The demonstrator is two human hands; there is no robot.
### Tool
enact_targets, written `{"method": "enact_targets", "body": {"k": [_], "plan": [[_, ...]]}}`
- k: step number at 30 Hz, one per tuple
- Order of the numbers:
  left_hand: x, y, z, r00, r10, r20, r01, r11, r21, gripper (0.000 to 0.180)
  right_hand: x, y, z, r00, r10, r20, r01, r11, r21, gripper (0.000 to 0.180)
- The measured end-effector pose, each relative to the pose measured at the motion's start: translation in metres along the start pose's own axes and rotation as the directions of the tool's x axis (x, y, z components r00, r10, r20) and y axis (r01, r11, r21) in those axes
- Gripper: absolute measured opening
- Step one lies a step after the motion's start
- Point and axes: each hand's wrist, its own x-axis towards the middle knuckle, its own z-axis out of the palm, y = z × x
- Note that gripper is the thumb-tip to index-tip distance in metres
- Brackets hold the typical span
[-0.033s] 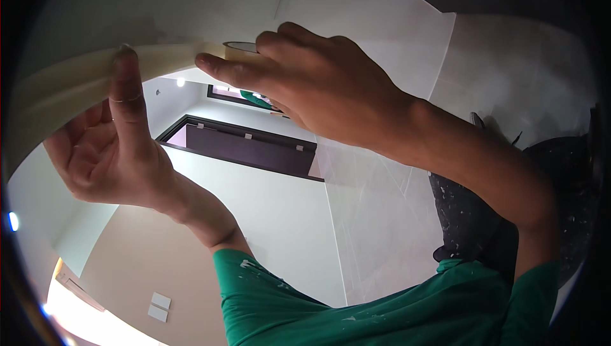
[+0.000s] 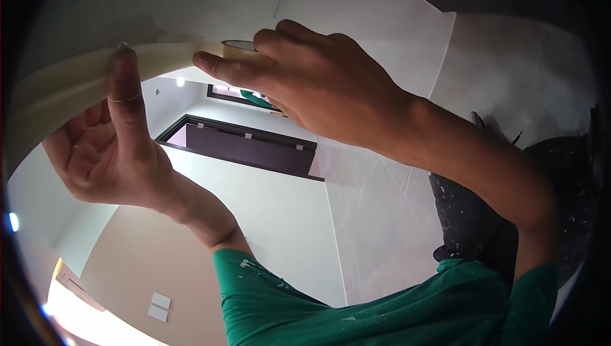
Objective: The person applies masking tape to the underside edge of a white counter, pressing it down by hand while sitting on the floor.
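A pale cream strip of masking tape [image 2: 162,58] runs along the curved lower edge of a grey-white wall surface [image 2: 191,9]. My left hand [image 2: 108,149] has its thumb upright against the face of the strip; its bent fingers pass behind the edge, where their tips are hidden. To the right, the tape roll [image 2: 238,52] sits in my right hand [image 2: 312,76], whose fingers are closed round it. The right index finger reaches left and touches the strip beside the roll. Most of the roll is covered by that hand.
A dark-framed opening with a purple-brown panel [image 2: 245,149] lies beyond my hands. Pale floor tiles [image 2: 375,219] stretch to the right of it. Two white wall plates [image 2: 160,306] are at the lower left, near a bright light. My paint-specked dark trousers [image 2: 468,219] show at right.
Hardly anything differs: my right hand and the tape roll have shifted very slightly left. My left hand stays at the strip.
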Motion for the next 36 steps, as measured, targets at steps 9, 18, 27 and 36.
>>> {"method": "enact_targets", "body": {"k": [9, 18, 27, 36], "plan": [[0.004, 0.004, 0.001, 1.000, -0.024, -0.007, 0.024, 1.000, 0.016, 0.050, 0.009, -0.003, 0.000, 0.999, 0.007, -0.038, -0.006, 1.000, 0.003, 0.049], [0.001, 0.001, 0.001, 1.000, 0.002, -0.028, -0.002, 1.000, 0.003, 0.051, 0.010, -0.004, 0.001, 1.000, 0.004, -0.019, -0.004, 1.000, 0.002, 0.040], [-0.034, -0.054, -0.001, 0.971, -0.169, 0.168, 0.161, 0.985, 0.060, 0.032, 0.001, 0.001, 0.011, 0.999, 0.040, -0.029, -0.037, 0.994, 0.106, 0.051], [-0.032, -0.039, 0.007, 0.983, -0.110, 0.146, 0.068, 0.963, 0.262, 0.025, -0.045, 0.035, 0.042, 0.972, -0.086, -0.219, 0.109, 0.989, 0.097, 0.057]]}}
